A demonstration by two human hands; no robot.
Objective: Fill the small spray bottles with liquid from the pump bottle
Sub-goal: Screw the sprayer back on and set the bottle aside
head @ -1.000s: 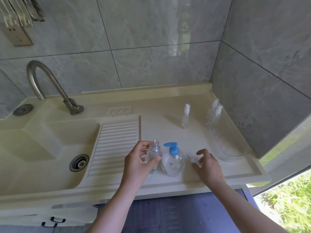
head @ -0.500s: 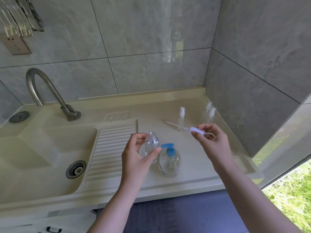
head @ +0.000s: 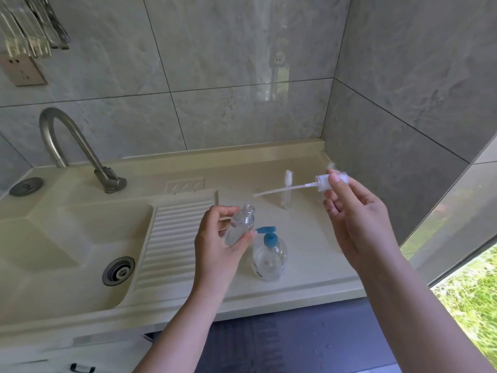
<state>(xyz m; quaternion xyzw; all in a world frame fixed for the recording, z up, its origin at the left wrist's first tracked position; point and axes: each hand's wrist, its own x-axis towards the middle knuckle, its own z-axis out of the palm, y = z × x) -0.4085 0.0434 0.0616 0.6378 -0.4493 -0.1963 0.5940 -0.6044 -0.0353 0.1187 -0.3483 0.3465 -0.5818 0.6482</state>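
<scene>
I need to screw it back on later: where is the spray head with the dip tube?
In the head view, the right hand pinches the spray head above the counter's right side, its tube pointing left past the capped spray bottle.

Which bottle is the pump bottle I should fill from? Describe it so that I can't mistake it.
Start at the ribbed drainboard beside the sink. Just right of it, near the counter's front edge, stands the pump bottle, below the open bottle in the left hand. It alone is round-bodied with a blue pump head.
</scene>
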